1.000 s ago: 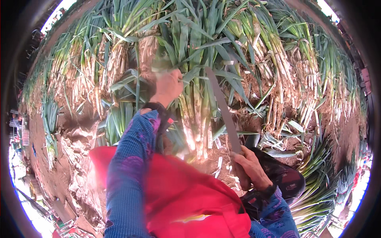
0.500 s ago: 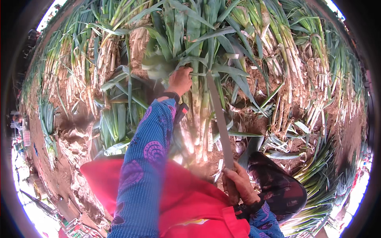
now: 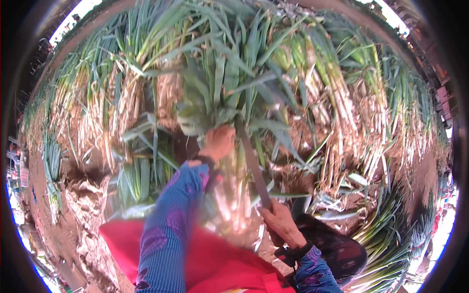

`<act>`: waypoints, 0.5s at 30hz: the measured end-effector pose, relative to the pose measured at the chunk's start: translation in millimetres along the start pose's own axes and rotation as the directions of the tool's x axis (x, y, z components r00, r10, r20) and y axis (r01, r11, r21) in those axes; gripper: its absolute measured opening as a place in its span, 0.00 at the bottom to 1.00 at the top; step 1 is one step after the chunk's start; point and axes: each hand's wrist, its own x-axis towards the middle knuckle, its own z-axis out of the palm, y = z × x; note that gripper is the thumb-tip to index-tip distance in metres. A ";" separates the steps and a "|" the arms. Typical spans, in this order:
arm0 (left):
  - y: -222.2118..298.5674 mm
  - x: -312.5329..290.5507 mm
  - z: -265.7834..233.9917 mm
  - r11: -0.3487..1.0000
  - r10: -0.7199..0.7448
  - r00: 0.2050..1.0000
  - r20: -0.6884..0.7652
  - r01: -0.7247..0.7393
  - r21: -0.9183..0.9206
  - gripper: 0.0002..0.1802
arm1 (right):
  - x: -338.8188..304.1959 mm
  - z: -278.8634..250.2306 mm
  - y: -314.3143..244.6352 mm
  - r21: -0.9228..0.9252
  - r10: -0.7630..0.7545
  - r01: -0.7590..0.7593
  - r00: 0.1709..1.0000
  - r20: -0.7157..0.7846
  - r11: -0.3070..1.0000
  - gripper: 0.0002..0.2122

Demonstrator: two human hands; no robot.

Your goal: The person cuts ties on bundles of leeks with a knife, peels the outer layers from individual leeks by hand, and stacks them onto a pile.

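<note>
A bunch of leeks (image 3: 232, 183) stands in front of me, its pale stalks pointing down toward me and its long green leaves (image 3: 220, 73) spreading away. My left hand (image 3: 220, 142), slightly blurred, is closed round the left side of the bunch where white turns to green. In my right hand (image 3: 283, 224) is the handle of a long knife with a narrow, dark, flat blade (image 3: 254, 168). The blade runs up and to the left, its tip among the leaves just right of my left hand. Leaves hide the tip in part.
More leeks (image 3: 93, 102) lie in rows on the left, and others (image 3: 337, 102) on the right with rooty ends. Cut leaves (image 3: 342, 205) litter the soil. A crumpled brown sack (image 3: 88, 215) lies at left. Green tops (image 3: 386, 229) are heaped at lower right.
The whole scene sits lower in the view, with more of the far ground showing. My left hand stays at the bunch, and the knife tip stays by the leaves.
</note>
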 end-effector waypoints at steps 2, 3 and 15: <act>0.0 -8.3 -6.2 0.999 -0.012 1.000 -0.007 0.012 -0.035 0.06 | -9.1 2.7 -8.5 -0.057 -0.039 0.037 0.999 -0.036 0.998 0.15; 3.6 -7.2 -7.7 0.998 -0.020 0.999 -0.034 0.018 -0.052 0.06 | -25.3 5.5 0.1 -0.132 -0.075 0.070 0.996 -0.037 0.989 0.16; -13.8 0.7 -33.6 0.991 0.028 0.995 -0.091 -0.039 -0.127 0.07 | -34.8 26.4 32.9 -0.470 -0.400 0.425 0.903 0.158 0.774 0.14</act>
